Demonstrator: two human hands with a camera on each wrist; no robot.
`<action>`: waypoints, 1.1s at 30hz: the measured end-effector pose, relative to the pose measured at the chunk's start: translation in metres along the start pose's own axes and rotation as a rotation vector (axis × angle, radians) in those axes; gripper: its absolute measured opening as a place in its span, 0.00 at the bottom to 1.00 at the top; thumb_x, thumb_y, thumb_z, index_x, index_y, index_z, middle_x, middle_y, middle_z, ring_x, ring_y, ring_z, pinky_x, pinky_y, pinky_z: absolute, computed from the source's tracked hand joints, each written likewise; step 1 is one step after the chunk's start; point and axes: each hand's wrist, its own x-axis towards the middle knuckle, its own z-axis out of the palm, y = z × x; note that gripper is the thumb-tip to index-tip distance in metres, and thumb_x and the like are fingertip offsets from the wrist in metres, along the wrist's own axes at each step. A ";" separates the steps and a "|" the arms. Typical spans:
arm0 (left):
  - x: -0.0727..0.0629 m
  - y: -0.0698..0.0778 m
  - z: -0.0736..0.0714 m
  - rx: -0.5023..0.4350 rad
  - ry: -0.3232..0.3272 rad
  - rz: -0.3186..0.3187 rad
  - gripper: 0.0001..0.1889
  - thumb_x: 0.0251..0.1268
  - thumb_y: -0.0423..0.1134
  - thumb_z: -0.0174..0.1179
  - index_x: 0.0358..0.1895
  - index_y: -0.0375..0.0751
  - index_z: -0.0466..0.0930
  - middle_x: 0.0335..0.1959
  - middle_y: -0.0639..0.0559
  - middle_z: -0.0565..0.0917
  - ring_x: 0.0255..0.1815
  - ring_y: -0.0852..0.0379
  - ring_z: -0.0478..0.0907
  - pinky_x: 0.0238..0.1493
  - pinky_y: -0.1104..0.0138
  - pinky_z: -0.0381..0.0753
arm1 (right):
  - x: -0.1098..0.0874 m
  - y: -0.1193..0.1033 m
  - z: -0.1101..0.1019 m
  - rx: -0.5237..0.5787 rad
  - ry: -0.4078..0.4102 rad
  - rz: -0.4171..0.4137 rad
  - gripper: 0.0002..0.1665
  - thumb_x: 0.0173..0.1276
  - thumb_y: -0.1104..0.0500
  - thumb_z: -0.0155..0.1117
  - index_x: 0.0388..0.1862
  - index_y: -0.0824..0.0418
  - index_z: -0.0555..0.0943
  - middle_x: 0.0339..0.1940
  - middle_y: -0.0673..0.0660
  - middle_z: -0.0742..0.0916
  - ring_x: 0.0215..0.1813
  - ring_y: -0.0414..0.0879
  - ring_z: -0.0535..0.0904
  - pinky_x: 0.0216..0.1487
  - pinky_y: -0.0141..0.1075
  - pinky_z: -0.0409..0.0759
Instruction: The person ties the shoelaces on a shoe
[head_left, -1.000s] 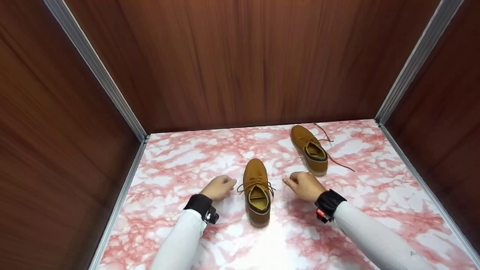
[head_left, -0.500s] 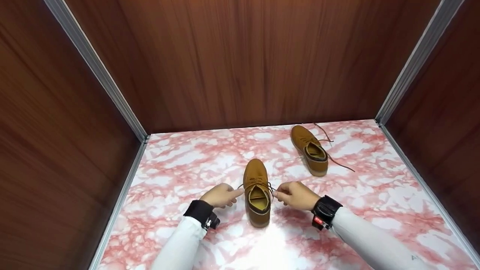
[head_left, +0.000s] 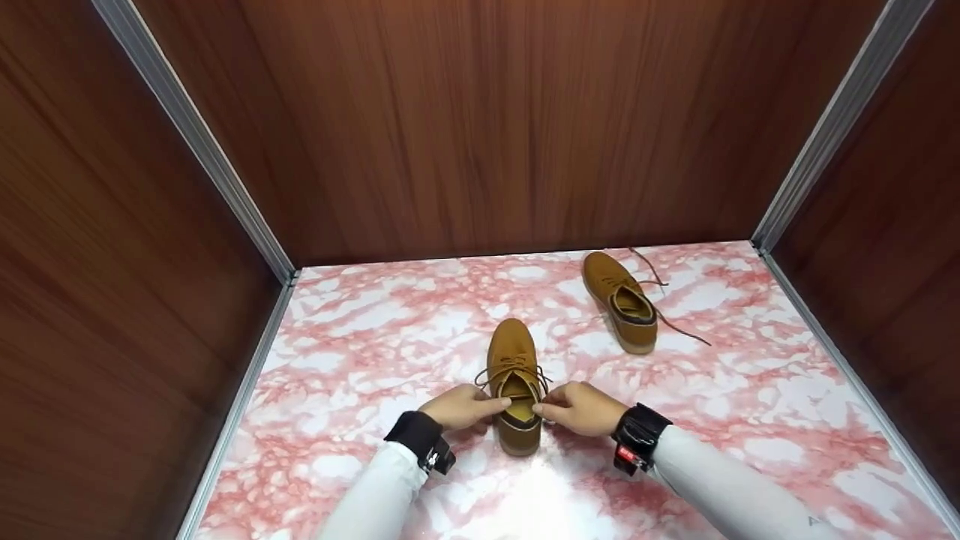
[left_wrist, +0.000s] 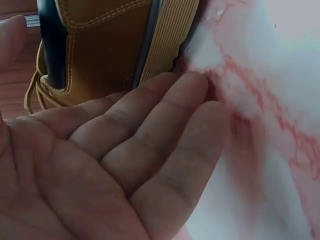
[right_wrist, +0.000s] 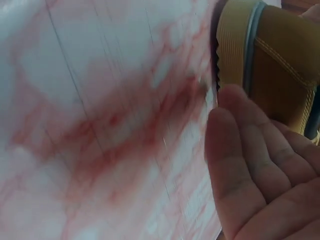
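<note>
A tan lace-up shoe [head_left: 511, 341] stands in the middle of the head view, toe pointing away, its laces tied in a bow. At its left side is my left hand [head_left: 466, 407], thumb above the shoe opening. The left wrist view shows the left fingers [left_wrist: 165, 120] extended along the outer side near the sole, thumb apart from the collar. On the other side is my right hand [head_left: 585, 409], thumb tip at the collar. In the right wrist view the right fingers [right_wrist: 250, 145] lie nearly straight beside the heel and sole; the right thumb is hidden there.
A second tan shoe [head_left: 621, 300] stands farther back at right, its laces [head_left: 682, 330] loose on the surface. The red-and-white marbled surface [head_left: 360, 330] is bounded by dark wood panels [head_left: 480, 135] with grey metal corner strips.
Both hands have come in from the sides, passed by the lace bow, and moved back toward the heel, where they flank the shoe opening. Neither shoe has visibly moved.
</note>
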 end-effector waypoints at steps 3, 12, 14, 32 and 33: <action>0.001 -0.001 0.004 -0.029 -0.001 0.007 0.30 0.73 0.64 0.59 0.40 0.36 0.88 0.39 0.30 0.90 0.37 0.39 0.89 0.46 0.47 0.88 | 0.001 0.000 0.003 0.014 -0.012 0.009 0.25 0.79 0.40 0.59 0.40 0.58 0.90 0.32 0.62 0.91 0.27 0.38 0.78 0.34 0.33 0.80; 0.003 -0.006 0.007 -0.022 0.012 0.020 0.22 0.74 0.61 0.59 0.38 0.45 0.86 0.39 0.32 0.90 0.36 0.43 0.87 0.34 0.61 0.84 | 0.003 0.004 0.013 0.143 -0.038 0.035 0.23 0.82 0.42 0.56 0.47 0.59 0.87 0.39 0.63 0.92 0.39 0.56 0.89 0.42 0.40 0.86; 0.003 -0.007 0.008 -0.008 0.013 0.028 0.22 0.75 0.62 0.58 0.39 0.46 0.86 0.39 0.33 0.90 0.36 0.45 0.86 0.34 0.64 0.81 | 0.004 0.005 0.016 0.162 -0.039 0.032 0.22 0.83 0.44 0.55 0.47 0.60 0.86 0.39 0.64 0.91 0.40 0.57 0.89 0.42 0.42 0.87; -0.001 -0.011 0.003 -0.080 0.042 0.046 0.21 0.75 0.59 0.59 0.42 0.44 0.86 0.32 0.43 0.85 0.28 0.52 0.79 0.31 0.62 0.82 | 0.008 -0.006 0.026 0.224 -0.002 0.039 0.24 0.84 0.46 0.53 0.59 0.63 0.83 0.43 0.61 0.92 0.45 0.58 0.90 0.48 0.46 0.88; -0.001 -0.012 0.003 -0.095 0.051 0.045 0.20 0.75 0.58 0.59 0.44 0.45 0.86 0.35 0.42 0.86 0.30 0.50 0.81 0.33 0.58 0.85 | 0.010 -0.007 0.027 0.227 0.002 0.038 0.24 0.84 0.46 0.53 0.60 0.63 0.83 0.45 0.61 0.92 0.45 0.57 0.90 0.49 0.47 0.88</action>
